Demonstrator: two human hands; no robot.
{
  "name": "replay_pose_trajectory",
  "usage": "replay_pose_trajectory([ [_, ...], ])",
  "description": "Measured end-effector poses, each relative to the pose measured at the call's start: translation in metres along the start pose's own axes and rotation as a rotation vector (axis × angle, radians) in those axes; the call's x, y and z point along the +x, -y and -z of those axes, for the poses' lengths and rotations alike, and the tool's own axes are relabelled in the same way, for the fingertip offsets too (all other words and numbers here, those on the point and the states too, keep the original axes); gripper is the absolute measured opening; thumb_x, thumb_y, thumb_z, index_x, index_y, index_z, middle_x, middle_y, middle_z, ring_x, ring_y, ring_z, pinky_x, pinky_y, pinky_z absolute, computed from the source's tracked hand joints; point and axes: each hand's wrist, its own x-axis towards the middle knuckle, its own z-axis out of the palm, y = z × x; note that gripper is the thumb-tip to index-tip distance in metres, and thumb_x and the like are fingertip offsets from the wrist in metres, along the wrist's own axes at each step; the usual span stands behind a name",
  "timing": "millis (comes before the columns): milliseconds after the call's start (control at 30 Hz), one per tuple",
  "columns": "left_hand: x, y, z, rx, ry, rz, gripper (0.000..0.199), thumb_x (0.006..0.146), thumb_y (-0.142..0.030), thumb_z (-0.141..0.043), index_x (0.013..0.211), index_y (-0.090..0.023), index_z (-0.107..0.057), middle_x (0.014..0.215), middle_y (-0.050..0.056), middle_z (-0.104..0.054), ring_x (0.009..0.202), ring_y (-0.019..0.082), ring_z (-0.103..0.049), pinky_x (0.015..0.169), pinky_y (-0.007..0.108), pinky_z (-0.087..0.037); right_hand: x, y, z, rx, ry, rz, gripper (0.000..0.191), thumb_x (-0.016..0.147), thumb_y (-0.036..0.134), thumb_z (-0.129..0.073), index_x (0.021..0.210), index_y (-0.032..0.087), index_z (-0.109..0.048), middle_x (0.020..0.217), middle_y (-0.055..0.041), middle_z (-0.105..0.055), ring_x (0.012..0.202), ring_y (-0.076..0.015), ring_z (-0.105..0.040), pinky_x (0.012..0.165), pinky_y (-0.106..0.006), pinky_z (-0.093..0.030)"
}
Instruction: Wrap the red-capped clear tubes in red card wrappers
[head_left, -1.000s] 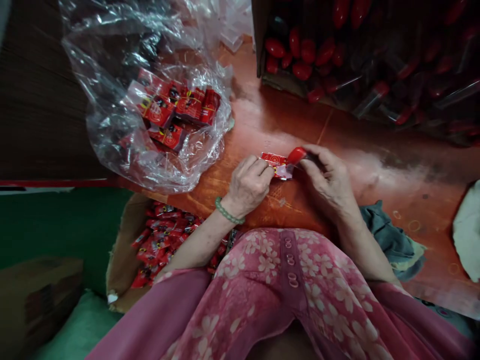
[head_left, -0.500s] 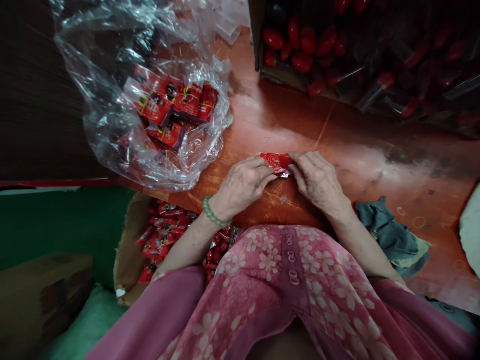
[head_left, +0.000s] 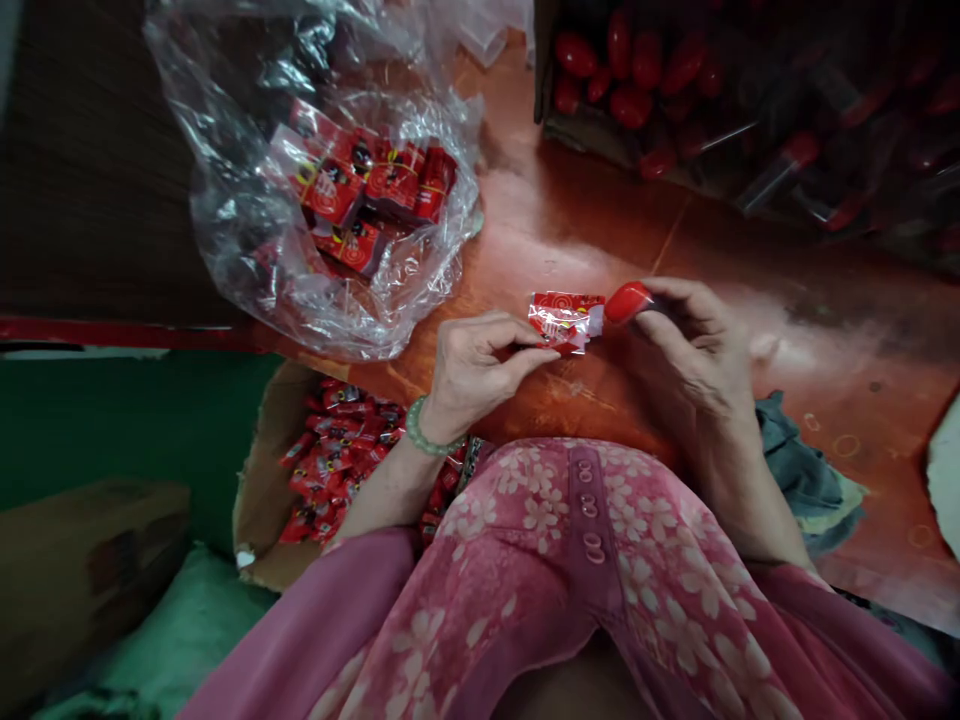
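Note:
My left hand, with a green beaded bracelet at its wrist, pinches the lower left part of a red printed wrapper above the table. The wrapper's clear right edge stands free. Just to the right, a glossy red rounded piece is held between the fingertips of my right hand. The piece is close to the wrapper's right edge. Part of it is hidden by my right fingers.
A clear plastic bag with banded red wrappers lies at the upper left. A dark box of red pieces and clear tubes stands upper right. Below left is a cardboard box of red packets; a dark cloth lies right.
My right hand has let go of the wrapper, moved right and now holds a red piece. The wrapper is more exposed in my left fingers. The whole view has shifted slightly.

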Motion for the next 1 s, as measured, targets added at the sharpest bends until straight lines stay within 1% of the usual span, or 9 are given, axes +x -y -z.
replay_pose_trajectory([
  [100,-0.004,-0.004,-0.003,-0.017,-0.005,-0.038,0.02,0.081,-0.034,-0.083,0.076,-0.017,-0.076,0.073,0.003,-0.077,0.066,0.012,-0.069,0.066,0.024,-0.054,-0.008,0.015,0.01,0.075,0.013,0.005,0.028,0.093,0.039,-0.069,0.118,0.029,-0.071,0.11,-0.0043,-0.078,0.095,-0.0228,-0.075,0.085,-0.04,-0.063],
  [267,-0.008,-0.011,-0.005,0.007,-0.001,-0.117,0.017,0.084,-0.033,-0.079,0.08,-0.018,-0.076,0.076,0.002,-0.077,0.07,0.012,-0.07,0.069,0.025,-0.056,-0.012,0.037,0.015,-0.015,0.083,0.114,0.023,0.092,0.04,-0.07,0.112,0.03,-0.075,0.102,-0.0052,-0.08,0.09,-0.0243,-0.076,0.08,-0.04,-0.063],
  [400,-0.011,-0.01,-0.005,0.01,0.029,-0.162,0.014,0.087,-0.031,-0.077,0.082,-0.017,-0.075,0.078,0.003,-0.078,0.071,0.012,-0.07,0.07,0.024,-0.056,-0.008,0.04,0.017,-0.075,0.227,0.23,0.02,0.094,0.036,-0.068,0.111,0.03,-0.076,0.097,-0.0042,-0.081,0.084,-0.0228,-0.075,0.08,-0.04,-0.06],
  [533,-0.013,-0.006,-0.006,0.015,0.077,-0.122,0.016,0.088,-0.031,-0.076,0.08,-0.017,-0.074,0.077,0.002,-0.077,0.069,0.011,-0.069,0.068,0.024,-0.054,-0.005,0.04,0.021,-0.208,0.375,0.295,0.021,0.096,0.033,-0.065,0.114,0.031,-0.076,0.097,-0.0034,-0.081,0.084,-0.0217,-0.074,0.081,-0.039,-0.058],
  [633,-0.015,-0.005,-0.007,0.018,0.106,-0.11,0.017,0.088,-0.032,-0.076,0.079,-0.017,-0.074,0.075,0.002,-0.076,0.068,0.011,-0.068,0.067,0.024,-0.053,-0.004,0.041,0.025,-0.254,0.446,0.314,0.022,0.097,0.031,-0.065,0.117,0.03,-0.075,0.1,-0.0039,-0.081,0.085,-0.0215,-0.073,0.08,-0.037,-0.057],
  [700,-0.016,-0.004,-0.008,0.005,0.097,-0.109,0.016,0.087,-0.03,-0.077,0.079,-0.016,-0.074,0.075,0.002,-0.076,0.068,0.011,-0.068,0.067,0.023,-0.053,-0.005,0.043,0.029,-0.264,0.429,0.293,0.023,0.096,0.029,-0.065,0.118,0.03,-0.074,0.1,-0.0041,-0.081,0.084,-0.0223,-0.073,0.08,-0.038,-0.056],
  [800,-0.016,-0.002,-0.009,-0.039,0.093,-0.061,0.015,0.084,-0.03,-0.079,0.081,-0.016,-0.075,0.079,0.003,-0.078,0.07,0.012,-0.07,0.069,0.024,-0.054,-0.006,0.048,0.034,-0.222,0.301,0.222,0.026,0.095,0.029,-0.067,0.119,0.032,-0.074,0.101,-0.0046,-0.08,0.085,-0.024,-0.073,0.078,-0.04,-0.057],
  [867,-0.016,0.0,-0.01,-0.069,0.113,-0.016,0.015,0.084,-0.032,-0.08,0.081,-0.017,-0.076,0.081,0.003,-0.078,0.071,0.012,-0.07,0.07,0.024,-0.055,-0.006,0.05,0.035,-0.181,0.253,0.182,0.025,0.094,0.03,-0.068,0.118,0.033,-0.075,0.102,-0.0046,-0.08,0.086,-0.0246,-0.073,0.077,-0.04,-0.057],
  [1000,-0.016,0.001,-0.011,-0.12,0.143,0.024,0.019,0.084,-0.036,-0.079,0.08,-0.017,-0.076,0.08,0.004,-0.078,0.07,0.012,-0.07,0.07,0.024,-0.054,-0.005,0.05,0.031,-0.182,0.347,0.206,0.021,0.095,0.037,-0.066,0.113,0.031,-0.077,0.095,-0.0027,-0.081,0.082,-0.0232,-0.073,0.077,-0.039,-0.057],
])
